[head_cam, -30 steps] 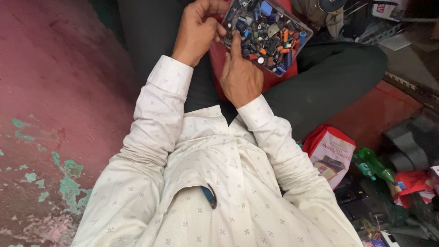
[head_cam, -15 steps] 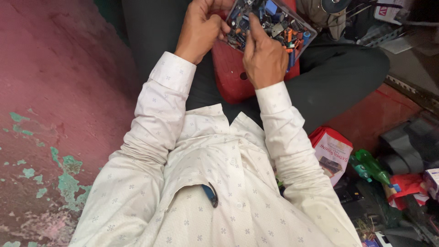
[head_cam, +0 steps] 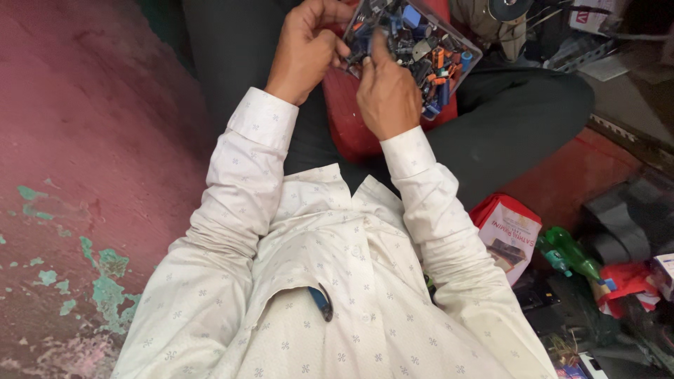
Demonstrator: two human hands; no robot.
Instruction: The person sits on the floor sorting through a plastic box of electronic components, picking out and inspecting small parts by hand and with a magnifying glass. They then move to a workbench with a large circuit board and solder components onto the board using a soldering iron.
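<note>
The shirt (head_cam: 337, 295) is cream with small grey sprigs. The trousers (head_cam: 519, 112) are dark, perhaps green-black. The floor (head_cam: 84, 140) is dull red, flaking to teal patches. The tray (head_cam: 421, 38) holds blue, orange and black parts. The bottle (head_cam: 569, 256) is green.

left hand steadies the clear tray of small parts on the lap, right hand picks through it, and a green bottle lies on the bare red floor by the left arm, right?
Not quite. The head view shows the green bottle lying on the other side, by the right arm among the clutter. The rest holds: the left hand steadies the clear tray of small parts on the lap and the right hand picks through it.
</note>
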